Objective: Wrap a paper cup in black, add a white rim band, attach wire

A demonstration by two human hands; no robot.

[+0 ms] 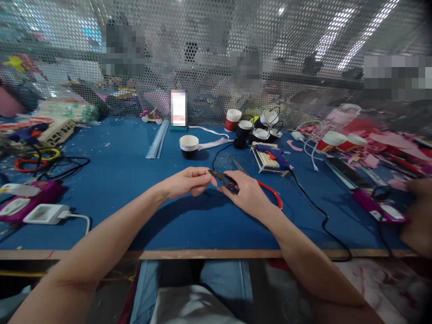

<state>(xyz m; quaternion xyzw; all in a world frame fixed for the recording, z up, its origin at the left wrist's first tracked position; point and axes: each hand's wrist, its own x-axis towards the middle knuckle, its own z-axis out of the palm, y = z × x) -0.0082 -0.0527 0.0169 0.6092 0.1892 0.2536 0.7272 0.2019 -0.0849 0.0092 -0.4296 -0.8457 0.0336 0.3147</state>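
Observation:
Dark-jawed pliers (223,179) are gripped in my right hand (245,191), their tips reaching the fingertips of my left hand (191,181). My left thumb and fingers are pinched together; whatever lies between them is too small to make out. A thin black wire (218,155) runs up from behind the hands toward the cups, and its lower end is hidden. Just beyond my left hand a black-and-white paper cup (189,146) stands upright, with a white strip (216,143) trailing right. Scissors with a red handle (275,195) lie partly behind my right hand.
A blue glue gun (275,155) rests on a wooden stick rack (259,162), its cord running to the front edge. Behind are several cups with black wire handles (268,119) and a phone (178,108). Purple power strips (378,207) flank both sides. Another person's blurred hand (418,216) is at right.

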